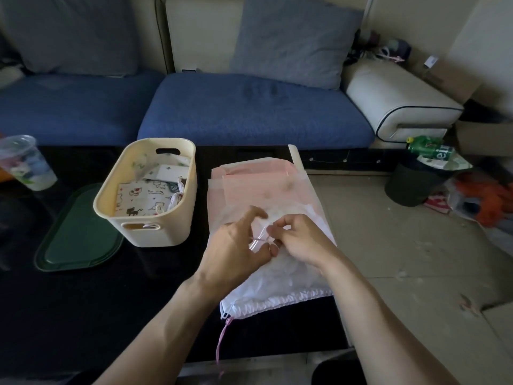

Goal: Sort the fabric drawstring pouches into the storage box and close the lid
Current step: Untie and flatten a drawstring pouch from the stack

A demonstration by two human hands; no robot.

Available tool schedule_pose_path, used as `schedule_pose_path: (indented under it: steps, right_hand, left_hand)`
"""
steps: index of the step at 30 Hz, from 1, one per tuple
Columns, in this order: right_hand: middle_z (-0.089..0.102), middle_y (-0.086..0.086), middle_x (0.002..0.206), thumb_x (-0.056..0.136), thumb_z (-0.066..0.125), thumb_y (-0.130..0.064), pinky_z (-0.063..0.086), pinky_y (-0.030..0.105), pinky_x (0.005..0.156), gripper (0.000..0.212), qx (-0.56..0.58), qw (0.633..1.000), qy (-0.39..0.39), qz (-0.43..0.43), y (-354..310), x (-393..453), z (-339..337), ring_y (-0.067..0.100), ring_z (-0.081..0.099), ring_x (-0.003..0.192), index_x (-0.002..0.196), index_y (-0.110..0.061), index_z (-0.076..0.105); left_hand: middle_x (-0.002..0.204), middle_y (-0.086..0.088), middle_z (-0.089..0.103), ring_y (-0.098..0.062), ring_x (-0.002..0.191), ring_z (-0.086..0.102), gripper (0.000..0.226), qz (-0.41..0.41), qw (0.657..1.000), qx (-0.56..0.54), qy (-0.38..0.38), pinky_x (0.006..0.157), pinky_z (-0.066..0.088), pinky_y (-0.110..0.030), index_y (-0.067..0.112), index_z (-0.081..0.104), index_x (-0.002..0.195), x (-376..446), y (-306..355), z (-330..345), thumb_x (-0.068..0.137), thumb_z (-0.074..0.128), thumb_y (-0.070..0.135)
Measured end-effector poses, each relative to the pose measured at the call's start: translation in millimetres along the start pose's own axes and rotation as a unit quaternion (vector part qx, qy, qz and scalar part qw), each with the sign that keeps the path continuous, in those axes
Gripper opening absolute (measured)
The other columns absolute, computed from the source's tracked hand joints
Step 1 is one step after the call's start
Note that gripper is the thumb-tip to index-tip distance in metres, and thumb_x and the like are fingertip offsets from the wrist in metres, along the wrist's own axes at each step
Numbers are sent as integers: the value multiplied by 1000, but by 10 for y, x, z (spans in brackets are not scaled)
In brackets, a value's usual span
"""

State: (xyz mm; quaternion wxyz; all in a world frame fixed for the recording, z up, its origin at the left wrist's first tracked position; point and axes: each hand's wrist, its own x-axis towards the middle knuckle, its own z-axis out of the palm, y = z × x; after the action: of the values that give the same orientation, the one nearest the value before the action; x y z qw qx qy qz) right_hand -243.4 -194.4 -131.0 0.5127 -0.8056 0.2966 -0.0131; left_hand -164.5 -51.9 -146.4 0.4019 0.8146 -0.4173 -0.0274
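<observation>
white drawstring pouch, crinkled, its cord between both hands' fingers

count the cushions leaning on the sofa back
2. One grey-blue cushion leans at the left end of the sofa back, partly cut off by the frame; the other cushion leans at the right, above the blue seat. More may lie out of view.

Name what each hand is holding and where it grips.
Both the left hand and the right hand pinch the thin drawstring cord above the white pouch.
</observation>
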Motion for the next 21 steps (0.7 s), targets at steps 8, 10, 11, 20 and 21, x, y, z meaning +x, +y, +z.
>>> schedule_pose_path:
  steps: [8,10,11,20,21]
  right_hand:
    - [70,-3,69,96,64,-34,49,27,85,29,72,997,-7,-30,4,24,-26,10,68,79,121,-21,59]
    - [71,-5,72,93,68,-41,47,26,90,48,29,996,-72,-34,-24,-10,-154,7,69,86,134,-29,47]
    - [72,-6,77,90,72,-40,48,23,88,54,-2,992,-117,-41,-32,-38,-237,4,69,88,136,-32,46]
    - [74,-6,89,79,85,-17,50,30,96,27,-79,978,-111,-156,-2,-106,-207,5,68,93,95,-26,66]
    - [72,-7,88,79,86,-17,50,29,94,22,-96,976,-85,-177,12,-92,-171,4,67,92,86,-26,67]
  left_hand:
    - [64,11,68,-6,58,62,13,49,994,75,62,52,50,-29,33,74,80,-64,87,71,89,67,27]
    - [58,7,64,-4,52,57,16,-33,999,2,-8,50,45,-24,31,75,80,-39,96,38,91,65,26]
    - [59,5,64,-5,52,56,16,-81,995,-31,-45,51,45,-26,31,76,80,-15,91,8,91,66,27]
    - [46,2,30,-11,42,24,19,-330,876,-277,-218,45,19,-24,-2,72,78,73,84,-241,90,58,3]
    - [51,1,23,-12,46,19,24,-343,860,-304,-224,46,15,-26,2,69,69,74,70,-248,90,57,5]
